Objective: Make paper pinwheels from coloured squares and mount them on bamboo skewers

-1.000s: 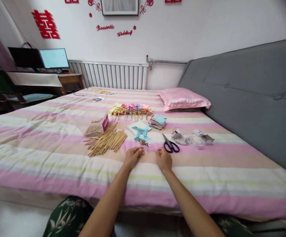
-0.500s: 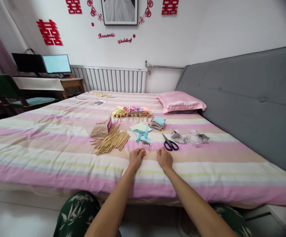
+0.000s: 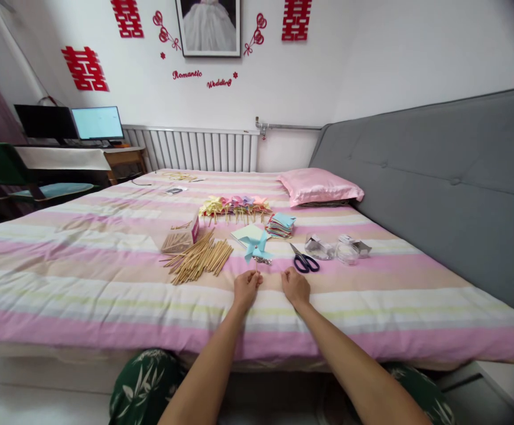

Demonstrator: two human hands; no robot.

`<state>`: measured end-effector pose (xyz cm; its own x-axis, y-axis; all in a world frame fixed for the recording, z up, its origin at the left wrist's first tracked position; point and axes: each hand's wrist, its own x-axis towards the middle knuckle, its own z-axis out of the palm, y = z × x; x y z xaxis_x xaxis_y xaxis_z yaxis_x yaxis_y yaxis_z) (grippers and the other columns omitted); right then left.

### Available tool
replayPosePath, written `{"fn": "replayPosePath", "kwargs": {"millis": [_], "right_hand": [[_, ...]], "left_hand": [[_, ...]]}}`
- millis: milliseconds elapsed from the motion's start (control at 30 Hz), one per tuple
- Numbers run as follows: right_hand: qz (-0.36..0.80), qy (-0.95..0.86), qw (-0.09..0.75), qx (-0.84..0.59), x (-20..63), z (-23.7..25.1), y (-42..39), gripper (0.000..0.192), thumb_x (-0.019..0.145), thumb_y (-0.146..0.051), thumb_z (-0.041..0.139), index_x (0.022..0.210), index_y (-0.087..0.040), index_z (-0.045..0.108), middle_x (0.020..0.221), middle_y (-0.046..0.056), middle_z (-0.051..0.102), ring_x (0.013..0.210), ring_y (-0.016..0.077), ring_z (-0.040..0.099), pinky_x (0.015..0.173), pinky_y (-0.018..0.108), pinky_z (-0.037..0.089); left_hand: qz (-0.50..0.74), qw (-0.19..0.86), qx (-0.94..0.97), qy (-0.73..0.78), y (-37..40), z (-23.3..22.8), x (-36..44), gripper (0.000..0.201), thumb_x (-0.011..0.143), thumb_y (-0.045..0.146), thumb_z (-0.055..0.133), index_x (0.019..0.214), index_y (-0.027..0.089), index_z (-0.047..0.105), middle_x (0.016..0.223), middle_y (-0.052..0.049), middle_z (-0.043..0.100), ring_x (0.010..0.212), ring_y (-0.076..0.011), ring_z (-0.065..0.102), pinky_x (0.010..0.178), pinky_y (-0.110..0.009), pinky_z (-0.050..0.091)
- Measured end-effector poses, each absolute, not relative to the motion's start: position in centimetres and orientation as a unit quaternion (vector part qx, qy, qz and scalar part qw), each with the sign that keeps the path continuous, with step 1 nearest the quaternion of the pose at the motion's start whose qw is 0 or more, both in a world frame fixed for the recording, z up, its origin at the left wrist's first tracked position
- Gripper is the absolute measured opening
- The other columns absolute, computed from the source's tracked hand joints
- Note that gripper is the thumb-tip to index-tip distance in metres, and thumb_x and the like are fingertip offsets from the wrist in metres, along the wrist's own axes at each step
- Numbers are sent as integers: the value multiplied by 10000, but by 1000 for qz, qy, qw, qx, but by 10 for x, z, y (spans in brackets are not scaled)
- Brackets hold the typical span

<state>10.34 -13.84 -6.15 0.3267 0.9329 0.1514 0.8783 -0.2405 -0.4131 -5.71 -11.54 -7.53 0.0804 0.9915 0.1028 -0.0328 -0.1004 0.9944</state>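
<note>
Left hand (image 3: 247, 286) pinching the stick of the blue pinwheel (image 3: 256, 247), grip closed on it, pinwheel upright just above the striped bed (image 3: 84, 265). Right hand (image 3: 295, 287) resting on the bed beside it, fingers curled, holding nothing visible. Scissors (image 3: 303, 260) just past the right hand, pile of sticks (image 3: 197, 258) left of the pinwheel, row of finished pinwheels (image 3: 234, 205) farther back.
</note>
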Motion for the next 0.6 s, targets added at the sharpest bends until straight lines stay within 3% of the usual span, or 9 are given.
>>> {"fn": "replayPosePath", "kwargs": {"millis": [600], "right_hand": [[73, -572, 215, -788, 106, -62, -133, 279, 908, -343, 519, 1104, -150, 569, 1059, 65, 612, 890, 172, 613, 777, 373, 520]], "left_hand": [[479, 493, 554, 470, -108, -75, -56, 227, 880, 329, 539, 945, 121, 603, 866, -33, 633, 724, -132, 609, 670, -315, 525]]}}
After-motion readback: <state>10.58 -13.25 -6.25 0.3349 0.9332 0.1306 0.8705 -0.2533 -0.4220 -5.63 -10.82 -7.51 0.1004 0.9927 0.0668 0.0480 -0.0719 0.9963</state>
